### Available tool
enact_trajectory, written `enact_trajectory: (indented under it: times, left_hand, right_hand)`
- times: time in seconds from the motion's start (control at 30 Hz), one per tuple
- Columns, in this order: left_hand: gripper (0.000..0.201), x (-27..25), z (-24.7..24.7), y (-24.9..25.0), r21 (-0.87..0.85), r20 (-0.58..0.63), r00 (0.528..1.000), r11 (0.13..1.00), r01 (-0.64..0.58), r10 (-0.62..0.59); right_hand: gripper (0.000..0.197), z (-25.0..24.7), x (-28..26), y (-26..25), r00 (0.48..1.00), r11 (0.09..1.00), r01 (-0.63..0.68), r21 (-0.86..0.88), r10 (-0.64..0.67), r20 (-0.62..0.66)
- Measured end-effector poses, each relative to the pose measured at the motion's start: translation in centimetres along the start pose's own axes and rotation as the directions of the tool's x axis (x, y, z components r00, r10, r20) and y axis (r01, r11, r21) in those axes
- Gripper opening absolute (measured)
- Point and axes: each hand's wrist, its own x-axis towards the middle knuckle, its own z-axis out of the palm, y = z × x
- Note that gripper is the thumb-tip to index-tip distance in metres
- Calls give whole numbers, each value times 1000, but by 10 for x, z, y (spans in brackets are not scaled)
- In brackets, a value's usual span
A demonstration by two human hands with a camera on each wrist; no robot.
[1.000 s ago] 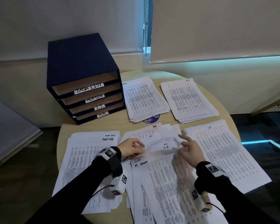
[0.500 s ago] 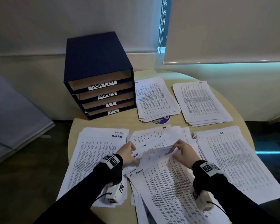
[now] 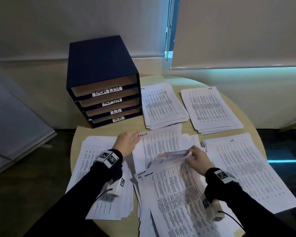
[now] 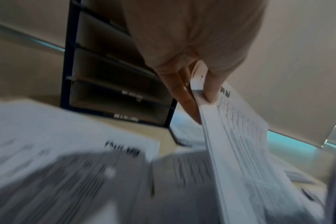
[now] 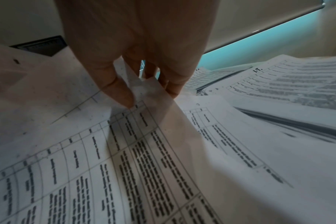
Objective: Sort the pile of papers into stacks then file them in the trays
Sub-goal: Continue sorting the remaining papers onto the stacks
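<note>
Round pale table (image 3: 161, 79) under drawn blinds. Left hand (image 3: 126, 142) pinches an Admin-headed sheet (image 3: 161, 144) by its corner, long axis trailing right — the Admin stack (image 3: 162, 105) lies just beyond, trays (image 3: 108, 103) alongside. Right hand (image 3: 196, 157) pinches curled pile (image 3: 174, 194) sheets nearby; nothing blocks.

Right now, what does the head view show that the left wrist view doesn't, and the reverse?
Only the head view shows the right hand pinching a curled sheet, the H.R. stack and readable tray labels. Only the left wrist view shows the thumb and fingers clamping a sheet's corner edge-on. Both show the left hand, the blue tray unit and the table's papers.
</note>
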Motion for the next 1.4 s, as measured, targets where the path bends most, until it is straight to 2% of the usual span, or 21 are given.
enact_trajectory:
  times: [0.07,0.1,0.2,0.3,0.37,0.4,0.43,0.5,0.6,0.67,0.73,0.8,0.87,0.9,0.97,1.03,1.1,1.2,1.23,1.3,1.4]
  left_hand:
    - [27,10,-22,10,31,-165,980,994,-105,109]
    - [20,14,-34,17,33,-257,953,987,-160,163]
    - [12,25,-73,33,8,-550,804,963,-268,228]
    - [17,39,-104,34,-136,-727,683,959,-250,75]
    - [20,48,-116,28,-250,-752,658,940,-233,-37]
    - [21,51,-118,25,-300,-741,668,926,-228,-76]
    - [21,55,-117,21,-339,-708,700,916,-217,-96]
    - [17,56,-105,17,-358,-603,794,916,-181,-78]
    - [14,47,-68,14,-404,-309,948,913,-57,-78]
    - [23,40,-31,3,-331,-102,993,943,21,-58]
    - [34,32,7,-12,-219,59,995,972,89,-78]
    - [36,22,38,-22,-180,156,981,973,142,-115]
    - [29,10,57,-24,-231,204,970,956,180,-133]
    - [33,5,62,-24,-226,216,969,959,170,-121]
    - [35,1,65,-22,-113,248,964,986,123,-92]
    - [29,3,66,-23,0,226,972,998,65,-64]
    - [28,5,62,-23,86,151,988,996,12,-25]
    - [17,5,57,-22,157,62,995,984,-87,78]
    - [15,4,56,-21,150,47,994,983,-109,103]
    - [12,-1,54,-18,19,47,995,996,-93,92]
    - [16,-6,53,-18,-226,146,989,973,52,-19]
  right_hand:
    - [14,3,-3,2,1000,1000,-17,16,16,25]
    - [12,4,-5,4,1000,999,-21,25,21,15]
    - [12,1,-12,10,997,988,-55,147,62,-45]
    - [7,-12,-19,21,984,892,-147,427,175,-26]
    - [4,-24,-23,34,958,811,-185,555,274,-81]
    - [3,-31,-25,40,939,763,-192,617,326,-111]
    - [5,-38,-27,45,918,712,-194,675,375,-131]
    - [19,-52,-28,52,882,614,-189,766,449,-142]
    - [30,-70,-29,56,856,534,-160,830,494,-153]
    - [33,-76,-28,56,857,528,-152,836,491,-154]
    - [25,-75,-28,48,868,574,-173,801,472,-151]
    - [25,-66,-28,39,886,636,-200,745,442,-140]
    - [24,-52,-25,36,900,693,-239,680,421,-113]
    - [24,-44,-23,35,906,717,-268,643,415,-85]
    - [27,-28,-19,37,913,775,-318,546,406,-44]
    - [26,-15,-16,35,917,808,-336,485,398,-29]
    - [24,-6,-15,30,921,816,-341,467,390,-8]
    - [22,0,-12,27,928,837,-326,439,371,-19]
    - [19,0,-12,26,933,851,-309,425,358,-39]
    - [12,1,-11,24,945,893,-250,373,310,-107]
    - [14,2,-10,20,959,922,-178,343,241,-150]
